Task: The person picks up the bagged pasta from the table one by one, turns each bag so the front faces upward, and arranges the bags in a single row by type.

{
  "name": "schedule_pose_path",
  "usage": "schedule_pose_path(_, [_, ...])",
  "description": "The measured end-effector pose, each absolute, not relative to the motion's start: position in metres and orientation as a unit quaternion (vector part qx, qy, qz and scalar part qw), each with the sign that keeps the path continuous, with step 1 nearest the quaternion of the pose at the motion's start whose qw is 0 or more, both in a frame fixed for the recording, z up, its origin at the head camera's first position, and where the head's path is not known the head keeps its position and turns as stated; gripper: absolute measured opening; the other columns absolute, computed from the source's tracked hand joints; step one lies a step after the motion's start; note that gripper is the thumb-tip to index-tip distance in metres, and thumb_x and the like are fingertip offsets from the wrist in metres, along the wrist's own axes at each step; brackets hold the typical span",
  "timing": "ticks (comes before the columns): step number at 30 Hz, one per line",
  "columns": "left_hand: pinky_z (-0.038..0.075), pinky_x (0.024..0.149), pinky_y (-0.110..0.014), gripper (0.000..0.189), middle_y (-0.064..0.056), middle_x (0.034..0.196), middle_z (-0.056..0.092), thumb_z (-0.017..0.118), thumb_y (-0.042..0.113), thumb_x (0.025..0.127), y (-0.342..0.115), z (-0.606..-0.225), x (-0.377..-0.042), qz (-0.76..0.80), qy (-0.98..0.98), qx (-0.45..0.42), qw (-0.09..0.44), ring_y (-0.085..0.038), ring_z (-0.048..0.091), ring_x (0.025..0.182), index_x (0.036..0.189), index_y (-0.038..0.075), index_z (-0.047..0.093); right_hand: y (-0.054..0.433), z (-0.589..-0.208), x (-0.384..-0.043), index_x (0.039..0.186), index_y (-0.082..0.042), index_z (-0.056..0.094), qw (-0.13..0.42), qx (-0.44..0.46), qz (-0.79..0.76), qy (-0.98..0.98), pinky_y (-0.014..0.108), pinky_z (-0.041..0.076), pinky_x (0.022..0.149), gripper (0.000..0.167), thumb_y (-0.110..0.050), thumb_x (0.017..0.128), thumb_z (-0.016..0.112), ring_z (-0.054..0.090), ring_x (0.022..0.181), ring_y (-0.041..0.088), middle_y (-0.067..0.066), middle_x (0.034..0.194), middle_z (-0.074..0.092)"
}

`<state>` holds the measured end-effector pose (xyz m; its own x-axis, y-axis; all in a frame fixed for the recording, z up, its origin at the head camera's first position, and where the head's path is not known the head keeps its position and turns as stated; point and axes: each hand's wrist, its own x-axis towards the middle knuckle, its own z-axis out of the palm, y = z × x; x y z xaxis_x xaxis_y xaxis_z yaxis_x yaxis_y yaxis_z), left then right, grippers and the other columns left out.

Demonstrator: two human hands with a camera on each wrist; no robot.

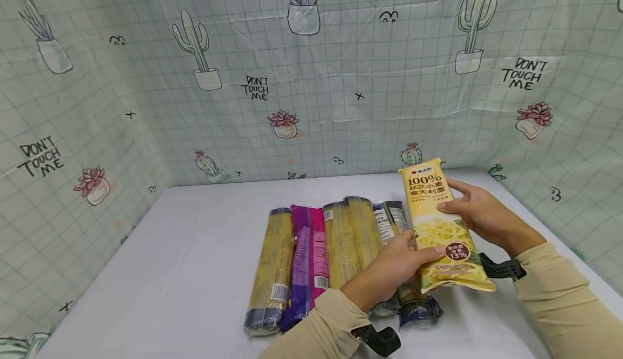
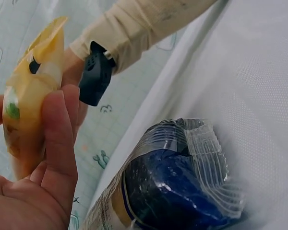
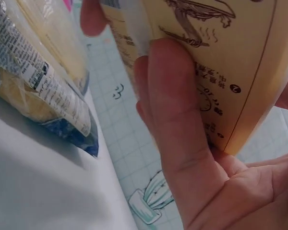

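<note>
A yellow pasta packet (image 1: pixel 425 183) is raised above the table's right part, its printed front facing the head camera. My left hand (image 1: pixel 391 264) grips its lower left side, thumb across the front and fingers behind. On the upper right side, my right hand (image 1: pixel 486 218) pinches the packet, with the thumb on the front. In the left wrist view, the packet (image 2: pixel 26 103) shows edge-on between thumb and fingers. Its back, with printed cooking drawings (image 3: pixel 230 62), faces the right wrist camera, and right-hand fingers (image 3: pixel 175 110) lie against it.
Left of the raised packet lies a row of pasta packs: a clear spaghetti pack (image 1: pixel 270 261), a purple and pink pack (image 1: pixel 309 256), yellow clear packs (image 1: pixel 343 234) and blue-ended packs (image 1: pixel 418 310), partly hidden by my left hand. A cactus-print cloth (image 1: pixel 340 67) hangs behind the white table (image 1: pixel 194 272).
</note>
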<state>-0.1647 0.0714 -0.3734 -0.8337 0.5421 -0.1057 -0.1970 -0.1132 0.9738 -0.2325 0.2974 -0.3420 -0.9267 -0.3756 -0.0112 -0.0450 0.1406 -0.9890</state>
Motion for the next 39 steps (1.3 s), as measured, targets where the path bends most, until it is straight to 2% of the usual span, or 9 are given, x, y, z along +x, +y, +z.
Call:
schedule_pose_path(5, [0.052, 0.053, -0.031, 0.031, -0.006, 0.090, 0.072, 0.069, 0.017, 0.097, 0.074, -0.374, -0.164, 0.743, 0.606, 0.140, 0.248, -0.020, 0.067, 0.069, 0.125, 0.019, 0.055, 0.304, -0.342, -0.234, 0.159, -0.001, -0.006, 0.117, -0.125, -0.626, 0.761, 0.037, 0.058, 0.076, 0.084, -0.010, 0.103, 0.055, 0.072, 0.091, 0.021, 0.005, 0.104, 0.072])
schedule_pose_path(11, [0.059, 0.065, -0.037, 0.040, -0.003, 0.093, 0.072, 0.072, 0.010, 0.094, 0.077, -0.373, -0.161, 0.731, 0.612, 0.151, 0.260, -0.021, 0.071, 0.078, 0.129, 0.024, 0.058, 0.309, -0.341, -0.233, 0.159, 0.000, -0.003, 0.122, -0.106, -0.630, 0.760, 0.036, 0.058, 0.074, 0.081, -0.010, 0.103, 0.055, 0.071, 0.089, 0.019, 0.002, 0.105, 0.069])
schedule_pose_path(16, [0.058, 0.069, -0.035, 0.050, -0.002, 0.098, 0.072, 0.070, 0.006, 0.094, 0.077, -0.372, -0.159, 0.722, 0.611, 0.174, 0.274, -0.020, 0.071, 0.082, 0.137, 0.025, 0.053, 0.313, -0.342, -0.233, 0.159, 0.000, -0.001, 0.129, -0.107, -0.633, 0.756, 0.036, 0.058, 0.073, 0.080, -0.009, 0.102, 0.054, 0.071, 0.088, 0.019, 0.002, 0.106, 0.069])
schedule_pose_path(21, [0.058, 0.077, -0.043, 0.063, 0.000, 0.100, 0.068, 0.071, 0.002, 0.092, 0.077, -0.372, -0.157, 0.704, 0.633, 0.167, 0.277, -0.020, 0.071, 0.081, 0.148, 0.021, 0.047, 0.321, -0.348, -0.237, 0.159, 0.000, -0.002, 0.133, -0.094, -0.633, 0.757, 0.036, 0.058, 0.075, 0.081, -0.009, 0.102, 0.054, 0.070, 0.090, 0.018, 0.000, 0.106, 0.069])
schedule_pose_path(24, [0.058, 0.080, -0.044, 0.055, 0.000, 0.102, 0.065, 0.071, 0.000, 0.091, 0.079, -0.372, -0.156, 0.698, 0.641, 0.160, 0.276, -0.022, 0.070, 0.081, 0.141, 0.017, 0.055, 0.325, -0.354, -0.241, 0.159, -0.002, -0.002, 0.136, -0.076, -0.631, 0.760, 0.035, 0.058, 0.076, 0.083, -0.012, 0.102, 0.056, 0.069, 0.091, 0.016, -0.002, 0.106, 0.068])
schedule_pose_path(29, [0.058, 0.080, -0.039, 0.036, 0.002, 0.108, 0.065, 0.070, 0.000, 0.092, 0.084, -0.375, -0.155, 0.690, 0.658, 0.149, 0.263, -0.022, 0.070, 0.086, 0.125, 0.013, 0.067, 0.331, -0.367, -0.247, 0.160, -0.004, -0.001, 0.139, -0.056, -0.631, 0.761, 0.035, 0.057, 0.078, 0.085, -0.017, 0.102, 0.059, 0.069, 0.093, 0.015, -0.002, 0.107, 0.067])
schedule_pose_path(35, [0.057, 0.079, -0.035, 0.032, 0.004, 0.113, 0.065, 0.069, 0.005, 0.093, 0.085, -0.378, -0.154, 0.676, 0.678, 0.147, 0.247, -0.015, 0.067, 0.084, 0.124, 0.011, 0.069, 0.333, -0.377, -0.251, 0.160, -0.005, 0.000, 0.134, -0.053, -0.629, 0.764, 0.037, 0.057, 0.080, 0.086, -0.022, 0.102, 0.061, 0.069, 0.096, 0.017, -0.001, 0.110, 0.067])
schedule_pose_path(39, [0.057, 0.081, -0.036, 0.031, 0.003, 0.105, 0.068, 0.066, 0.007, 0.095, 0.085, -0.379, -0.155, 0.684, 0.671, 0.144, 0.248, -0.014, 0.066, 0.083, 0.126, 0.008, 0.067, 0.333, -0.382, -0.253, 0.160, -0.004, 0.001, 0.131, -0.050, -0.629, 0.765, 0.037, 0.057, 0.080, 0.086, -0.025, 0.102, 0.061, 0.069, 0.096, 0.017, -0.001, 0.111, 0.066])
